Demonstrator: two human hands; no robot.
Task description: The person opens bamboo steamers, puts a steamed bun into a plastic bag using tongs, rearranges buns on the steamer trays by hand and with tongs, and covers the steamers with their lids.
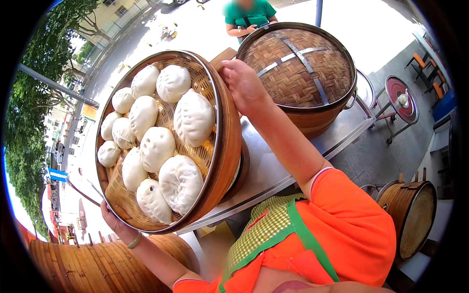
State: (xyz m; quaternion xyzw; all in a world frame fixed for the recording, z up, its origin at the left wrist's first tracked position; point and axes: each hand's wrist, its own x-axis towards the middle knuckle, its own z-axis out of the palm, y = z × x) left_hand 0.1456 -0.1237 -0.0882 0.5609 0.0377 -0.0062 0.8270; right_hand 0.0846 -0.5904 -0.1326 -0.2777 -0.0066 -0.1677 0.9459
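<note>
A round bamboo steamer basket (pixel 226 146) with a metal-edged rim is held up before me, tilted in view. Several white steamed buns (pixel 157 149) of different sizes lie spread on its woven bamboo bottom, most with pleated tops. My right hand (pixel 242 83) grips the basket's wall at the upper right. At the lower left, my left hand (pixel 118 222) supports the rim, its fingers partly hidden by the basket. Beside my right forearm stands another steamer, covered by a domed woven bamboo lid (pixel 298 67) with crossed metal strips.
A metal table (pixel 269 161) runs beneath the steamers. Large bamboo steamers stand at lower left (pixel 110 260) and far right (pixel 406 219). Across the table is a person in a green shirt (pixel 253 14). A round red-topped stand (pixel 401 99) and orange chairs (pixel 419 61) are at right.
</note>
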